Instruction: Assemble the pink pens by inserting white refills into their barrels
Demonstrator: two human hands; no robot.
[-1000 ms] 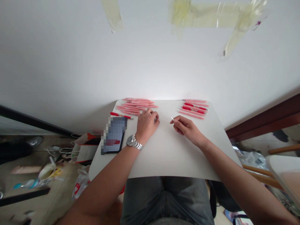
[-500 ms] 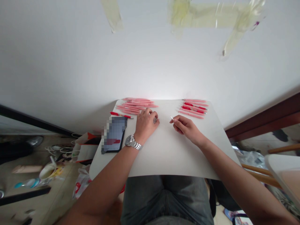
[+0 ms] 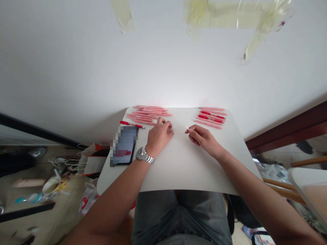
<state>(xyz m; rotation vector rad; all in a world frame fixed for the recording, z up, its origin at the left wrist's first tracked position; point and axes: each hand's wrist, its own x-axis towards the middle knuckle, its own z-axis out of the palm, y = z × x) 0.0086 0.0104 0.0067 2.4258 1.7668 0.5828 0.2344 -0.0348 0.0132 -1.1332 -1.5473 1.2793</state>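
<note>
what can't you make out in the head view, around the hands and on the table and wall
All in the head view:
- Left hand: its own curled fingers hide whether it holds anything.
- Thin white piece in the right hand: too small to identify; fingers cover one end.
- Pink sticks on the left: overlap hides their exact count.
- Phone: pixelation blurs its screen.
- Yellowed tape: cut off by the top edge.

White-tipped object (image 3: 187, 128) mostly hidden in right hand (image 3: 200, 136)

Yellowed tape (image 3: 224, 15) clings to the white wall (image 3: 158, 68).
</note>
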